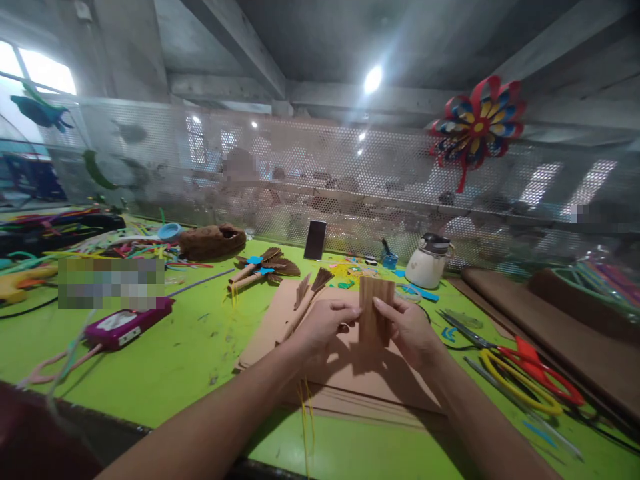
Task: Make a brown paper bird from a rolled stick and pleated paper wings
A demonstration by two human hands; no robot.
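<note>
Between my hands a brown pleated paper strip (pixel 376 297) stands upright over a stack of tan paper sheets (pixel 410 387). My right hand (pixel 407 327) grips its right side, with the thumb pressed on the front face. At its left edge, my left hand (pixel 333 327) has thumb and index finger closed on the paper. Left of it, a rolled paper stick with a fanned brown end (pixel 319 281) lies on the sheets. Farther left lie finished-looking paper rolls with brown fans and blue bands (pixel 257 267). Yellow strings (pixel 306 413) hang over the front of the stack.
Red-handled scissors (pixel 540 370) and a yellow ring (pixel 520 380) lie at the right, beside brown sheets (pixel 500 300). A white jug (pixel 427 263), a phone (pixel 315 240) and a blue pot (pixel 389 260) stand behind. A purple power strip (pixel 127 325) lies left. Perforated metal screens the back.
</note>
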